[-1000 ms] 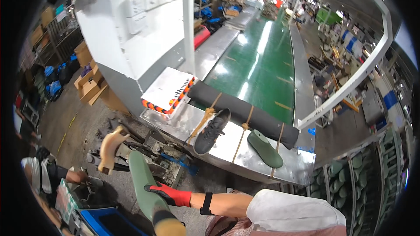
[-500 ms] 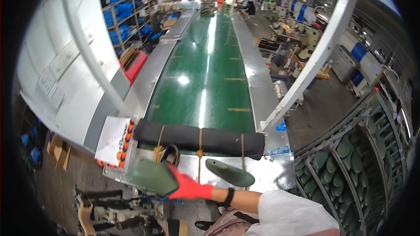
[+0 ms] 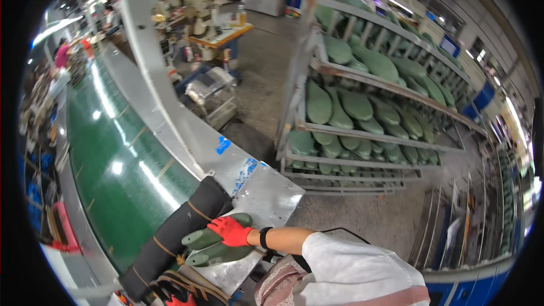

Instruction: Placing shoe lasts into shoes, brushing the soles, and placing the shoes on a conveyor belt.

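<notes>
My right hand (image 3: pixel 229 231), in a red glove, is closed over a green shoe last (image 3: pixel 199 239) on the metal tabletop (image 3: pixel 275 201). A second green last (image 3: pixel 218 255) lies right beside it, nearer to me. At the lower edge, only a little of my left hand (image 3: pixel 181 301) shows in its red glove, its fingers mostly hidden. Close to it is a dark sandal-like piece with tan bands (image 3: pixel 198 284); whether the left hand grips it cannot be made out.
A black padded roll (image 3: pixel 173 238) tied with cords lies across the near end of the green conveyor belt (image 3: pixel 116 192). A white post (image 3: pixel 150 73) rises beside the belt. To the right stands a metal rack (image 3: pixel 374 136) holding many green lasts on several tiers.
The view has swung right toward the rack. The last in my right hand has moved from the table's left side to beside the other last. Part of my left hand has come into view.
</notes>
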Motion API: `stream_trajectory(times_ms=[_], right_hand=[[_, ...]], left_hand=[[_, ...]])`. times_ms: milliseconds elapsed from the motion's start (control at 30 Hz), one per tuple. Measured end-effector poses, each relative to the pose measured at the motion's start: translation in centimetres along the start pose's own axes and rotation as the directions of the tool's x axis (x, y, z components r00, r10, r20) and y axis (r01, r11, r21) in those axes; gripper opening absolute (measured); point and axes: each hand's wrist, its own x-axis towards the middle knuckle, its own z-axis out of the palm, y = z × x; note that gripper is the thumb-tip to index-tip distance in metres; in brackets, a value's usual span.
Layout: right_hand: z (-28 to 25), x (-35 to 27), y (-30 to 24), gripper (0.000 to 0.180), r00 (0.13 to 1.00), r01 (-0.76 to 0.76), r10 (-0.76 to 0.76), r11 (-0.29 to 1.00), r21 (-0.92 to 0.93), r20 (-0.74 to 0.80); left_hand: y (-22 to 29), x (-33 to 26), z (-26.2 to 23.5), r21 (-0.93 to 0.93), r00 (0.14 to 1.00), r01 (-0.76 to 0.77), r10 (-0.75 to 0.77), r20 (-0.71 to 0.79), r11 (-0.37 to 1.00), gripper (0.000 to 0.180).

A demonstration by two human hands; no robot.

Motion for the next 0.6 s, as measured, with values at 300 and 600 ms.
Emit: stream_trajectory(times_ms=[300, 600], right_hand=[[-1.8, -1.3, -8.9, 0.088, 0.994, 0.009, -0.014, 0.999, 0.044, 0.111], [-0.3, -2.3, -10.4, 0.090, 0.985, -0.033, 0.052, 0.993, -0.115, 0.162]], left_hand=[[-10.5, 9.4, 9.6, 0.119, 0.643, -0.756, 0.697, 0.318, 0.643, 0.051], [-9.7, 13.0, 0.4, -0.057, 0.536, -0.819, 0.797, 0.280, 0.571, 0.042]])
